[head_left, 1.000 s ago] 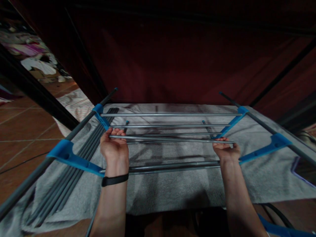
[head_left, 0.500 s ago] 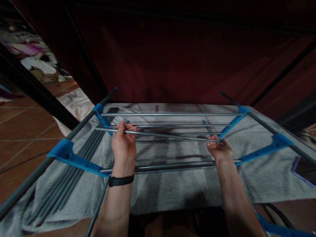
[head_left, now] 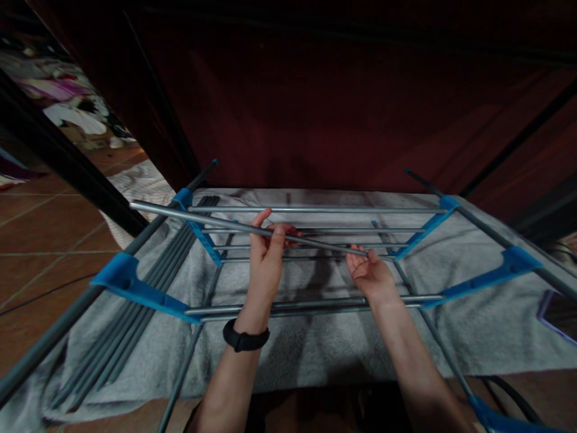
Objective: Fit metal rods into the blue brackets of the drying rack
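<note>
A loose grey metal rod [head_left: 211,222] slants above the rack, its left end raised past the rack's left side pole. My left hand [head_left: 269,255] is closed around the rod near its middle, thumb on the near side. At the rod's lower right end, my right hand [head_left: 370,275] pinches it, palm turned up. Beneath both hands is a rack frame with blue plastic brackets [head_left: 135,288] and grey side poles. Several cross rods [head_left: 315,210] span between the brackets, and two rods [head_left: 311,308] run across the near side.
Several long grey tubes [head_left: 135,313] lie side by side on a grey towel [head_left: 306,355] at the left. A dark wooden panel [head_left: 306,120] stands behind the rack. At the right edge lies a dark, purple-edged flat object [head_left: 559,316]. Clothes [head_left: 63,90] are piled at the far left.
The rod has shifted left, and its left end now rises over the left side pole. My left hand has slid right toward the rod's middle; my right hand has moved left with its end.
</note>
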Demonstrator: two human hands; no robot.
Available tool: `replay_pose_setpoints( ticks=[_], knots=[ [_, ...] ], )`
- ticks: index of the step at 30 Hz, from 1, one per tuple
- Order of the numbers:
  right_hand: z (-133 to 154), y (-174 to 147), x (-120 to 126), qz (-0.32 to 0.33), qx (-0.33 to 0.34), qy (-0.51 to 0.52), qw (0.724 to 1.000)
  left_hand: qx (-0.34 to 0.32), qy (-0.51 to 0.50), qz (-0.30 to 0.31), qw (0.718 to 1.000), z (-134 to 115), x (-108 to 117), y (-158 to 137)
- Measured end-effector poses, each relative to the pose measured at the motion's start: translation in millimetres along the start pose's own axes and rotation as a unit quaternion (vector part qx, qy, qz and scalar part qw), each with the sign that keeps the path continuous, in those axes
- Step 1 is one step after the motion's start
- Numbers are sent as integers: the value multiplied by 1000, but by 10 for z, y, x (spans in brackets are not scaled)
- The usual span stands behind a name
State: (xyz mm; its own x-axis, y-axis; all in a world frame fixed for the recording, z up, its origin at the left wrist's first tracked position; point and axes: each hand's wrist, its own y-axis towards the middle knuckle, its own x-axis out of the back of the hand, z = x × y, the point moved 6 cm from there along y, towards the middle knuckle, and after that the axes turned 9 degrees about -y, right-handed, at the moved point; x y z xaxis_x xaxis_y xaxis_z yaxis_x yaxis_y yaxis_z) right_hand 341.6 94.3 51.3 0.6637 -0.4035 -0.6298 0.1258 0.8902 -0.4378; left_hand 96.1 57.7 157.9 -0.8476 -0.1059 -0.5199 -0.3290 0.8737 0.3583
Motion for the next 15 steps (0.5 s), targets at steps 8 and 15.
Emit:
replay_pose_setpoints(
  ticks=[8, 15],
  knots=[
    [-429, -492, -481, 83, -129, -62, 986, 5, 73, 91, 993, 63, -257, -136],
    [-450, -742, -673, 211, -143, -184, 949, -110, 224, 102, 963, -237, -198, -97]
  ],
)
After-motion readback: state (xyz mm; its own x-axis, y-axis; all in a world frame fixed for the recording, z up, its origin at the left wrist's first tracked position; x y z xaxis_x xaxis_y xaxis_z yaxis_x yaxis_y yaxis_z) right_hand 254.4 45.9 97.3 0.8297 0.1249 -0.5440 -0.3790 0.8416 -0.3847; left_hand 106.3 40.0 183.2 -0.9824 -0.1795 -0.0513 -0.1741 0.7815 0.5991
